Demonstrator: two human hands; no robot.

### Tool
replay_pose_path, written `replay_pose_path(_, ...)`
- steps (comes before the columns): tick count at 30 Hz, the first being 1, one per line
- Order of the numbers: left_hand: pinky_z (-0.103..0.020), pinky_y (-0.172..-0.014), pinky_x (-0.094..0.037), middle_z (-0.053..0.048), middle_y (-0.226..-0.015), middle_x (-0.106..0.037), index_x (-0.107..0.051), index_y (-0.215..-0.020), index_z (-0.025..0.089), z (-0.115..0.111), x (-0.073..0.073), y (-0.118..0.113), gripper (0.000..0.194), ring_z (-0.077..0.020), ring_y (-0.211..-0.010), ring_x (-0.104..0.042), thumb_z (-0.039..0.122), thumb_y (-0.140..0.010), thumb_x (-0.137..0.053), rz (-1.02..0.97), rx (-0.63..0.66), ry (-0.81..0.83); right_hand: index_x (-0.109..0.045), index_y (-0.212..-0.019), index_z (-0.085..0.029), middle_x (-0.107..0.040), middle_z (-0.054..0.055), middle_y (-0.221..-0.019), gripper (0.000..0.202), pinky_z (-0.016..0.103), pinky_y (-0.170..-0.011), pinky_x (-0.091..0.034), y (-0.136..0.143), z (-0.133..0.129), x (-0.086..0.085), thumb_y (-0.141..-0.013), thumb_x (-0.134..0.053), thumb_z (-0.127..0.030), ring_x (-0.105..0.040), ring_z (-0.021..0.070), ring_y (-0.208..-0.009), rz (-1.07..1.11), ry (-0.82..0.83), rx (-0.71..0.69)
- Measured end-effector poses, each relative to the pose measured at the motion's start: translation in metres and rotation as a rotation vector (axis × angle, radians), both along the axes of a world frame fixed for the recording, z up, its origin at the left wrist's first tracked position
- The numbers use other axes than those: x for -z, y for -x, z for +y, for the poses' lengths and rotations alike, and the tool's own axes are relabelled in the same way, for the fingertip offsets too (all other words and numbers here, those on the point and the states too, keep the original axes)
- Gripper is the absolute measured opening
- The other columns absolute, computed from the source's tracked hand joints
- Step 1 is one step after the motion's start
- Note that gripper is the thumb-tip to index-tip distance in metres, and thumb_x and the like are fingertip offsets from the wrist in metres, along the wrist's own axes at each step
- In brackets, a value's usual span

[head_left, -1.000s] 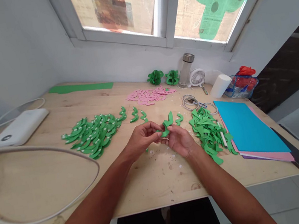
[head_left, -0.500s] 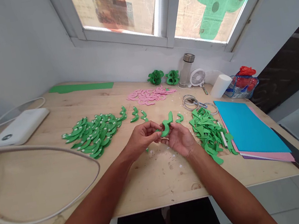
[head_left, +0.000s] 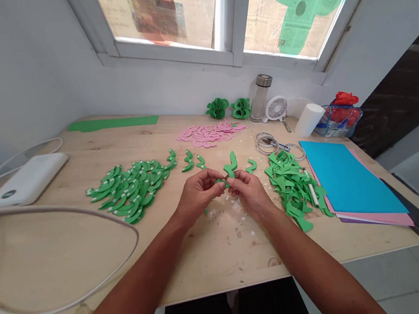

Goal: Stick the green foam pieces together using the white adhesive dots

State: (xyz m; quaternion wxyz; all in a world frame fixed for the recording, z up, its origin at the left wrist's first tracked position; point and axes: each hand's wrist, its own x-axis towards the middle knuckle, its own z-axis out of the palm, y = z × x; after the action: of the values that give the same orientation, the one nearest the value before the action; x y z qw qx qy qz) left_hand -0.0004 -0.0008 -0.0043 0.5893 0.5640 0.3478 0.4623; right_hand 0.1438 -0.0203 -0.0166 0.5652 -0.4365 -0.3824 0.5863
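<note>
A curved green paper piece (head_left: 231, 161) is pinched between my two hands above the middle of the wooden table (head_left: 211, 264). My left hand (head_left: 201, 193) holds its lower left end with thumb and fingers. My right hand (head_left: 250, 190) grips its lower part, thumb on top, and the pointed upper end sticks up free. Beyond my left hand lie small stacked green pieces (head_left: 188, 160) and a larger pile of green curved pieces with white tabs (head_left: 135, 191). One curved green piece (head_left: 251, 165) rests just behind my right hand.
Green scraps (head_left: 292, 186) with a white marker (head_left: 312, 193) lie right, beside blue sheets (head_left: 349, 176). Behind are pink cutouts (head_left: 206, 135), a bottle (head_left: 260, 100), a fan (head_left: 277, 107) and scissors (head_left: 269, 141). At left, a white cable loops near a power bank (head_left: 28, 179).
My right hand has turned from palm up to a pinch with its thumb on the green piece. The piece's pointed end has swung slightly left and now stands more upright.
</note>
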Motion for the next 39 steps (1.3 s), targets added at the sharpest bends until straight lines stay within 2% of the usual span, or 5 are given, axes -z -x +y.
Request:
replay_pose_path(7,-0.026,-0.058,-0.05,-0.003,-0.069,-0.064,-0.066,-0.09,0.015,0.001,-0.001,0.005,0.026,-0.0138,-0.062,-0.06,0.032,-0.071,-0.069,0.007,0.093,0.041,-0.063,-0.071,-0.019,-0.055,-0.003,-0.056,0.018,0.024,-0.052,-0.034,-0.003,0.001,-0.001,-0.062,-0.073,-0.032,-0.046,0.0106,-0.053,-0.045,-0.028,0.0)
replay_pose_path(22,-0.027,-0.059,-0.05,-0.002,-0.068,-0.065,-0.067,-0.081,0.015,0.002,-0.002,0.005,0.021,-0.0132,-0.058,-0.059,0.03,-0.067,-0.07,-0.001,-0.02,0.068,-0.064,-0.074,-0.018,-0.056,-0.003,-0.059,0.021,0.024,-0.052,-0.034,-0.004,0.002,0.004,-0.064,-0.072,-0.035,-0.045,0.0106,-0.055,-0.151,-0.045,-0.049)
replay_pose_path(31,-0.026,-0.06,-0.049,-0.001,-0.067,-0.064,-0.067,-0.082,0.015,0.002,-0.001,0.005,0.021,-0.0123,-0.059,-0.058,0.03,-0.067,-0.071,-0.023,0.021,0.07,-0.065,-0.072,-0.018,-0.057,-0.002,-0.059,0.018,0.024,-0.053,-0.033,-0.003,0.002,0.007,-0.063,-0.073,-0.032,-0.046,0.0106,-0.054,-0.046,-0.013,-0.063)
replay_pose_path(35,-0.027,-0.06,-0.049,-0.001,-0.068,-0.064,-0.065,-0.085,0.016,0.001,0.0,0.003,0.024,-0.0133,-0.06,-0.058,0.033,-0.068,-0.071,0.008,-0.01,0.018,-0.064,-0.07,-0.017,-0.057,-0.002,-0.058,0.017,0.024,-0.053,-0.033,-0.001,0.002,0.006,-0.062,-0.072,-0.029,-0.044,0.0098,-0.053,-0.037,-0.023,-0.039)
replay_pose_path(39,-0.027,-0.065,-0.048,-0.002,-0.071,-0.064,-0.063,-0.078,0.017,-0.001,0.001,0.002,0.016,-0.0153,-0.066,-0.059,0.031,-0.072,-0.067,0.198,-0.211,-0.242,-0.063,-0.067,-0.018,-0.056,-0.003,-0.056,0.016,0.024,-0.052,-0.033,0.0,0.003,0.006,-0.061,-0.072,-0.029,-0.044,0.0099,-0.052,-0.066,-0.025,0.043)
